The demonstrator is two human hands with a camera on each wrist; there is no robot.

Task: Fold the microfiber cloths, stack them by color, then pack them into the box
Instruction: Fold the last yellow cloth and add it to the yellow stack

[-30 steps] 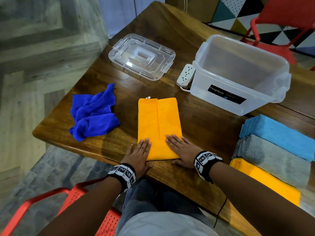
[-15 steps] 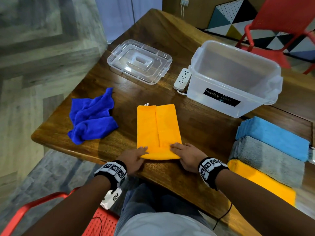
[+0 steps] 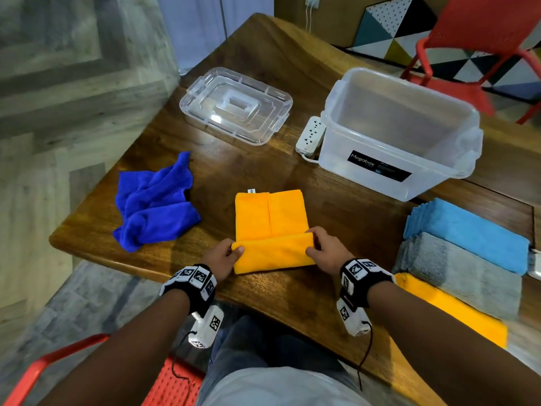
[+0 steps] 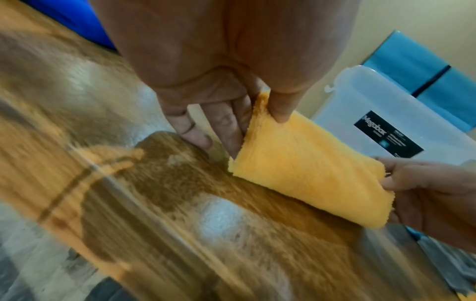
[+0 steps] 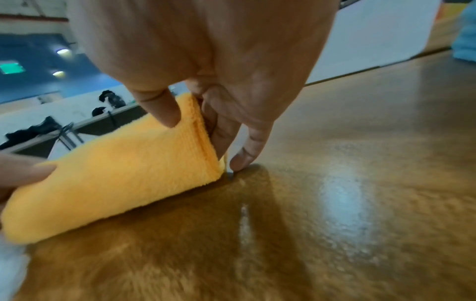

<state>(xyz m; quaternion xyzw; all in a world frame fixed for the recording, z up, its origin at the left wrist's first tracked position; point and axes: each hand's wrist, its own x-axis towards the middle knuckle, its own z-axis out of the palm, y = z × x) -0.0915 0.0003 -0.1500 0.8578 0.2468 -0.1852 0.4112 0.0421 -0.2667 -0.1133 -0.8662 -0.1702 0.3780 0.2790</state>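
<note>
— Two hands on one fold. Starting at the left: the crumpled dark blue cloth (image 3: 155, 203) lies untouched near the table's (image 3: 336, 218) left edge. Beside it, the left hand (image 3: 224, 257) pinches the near-left corner of the orange cloth (image 3: 272, 230), thumb on top, fingers underneath

— And the other side?

— Same: the right hand (image 3: 326, 250) pinches the near-right corner. Near end lifted and curling over the flat part

— What could spoil it?

— If one hand leads, I'd say the fold lands skewed. The earlier lengthwise flaps could spring open if a pinch slackens

— Further right?

— The box (image 3: 401, 133) stands open behind; folded light blue, grey and orange stacks (image 3: 465, 259) wait at the right edge, nothing packed yet
</note>
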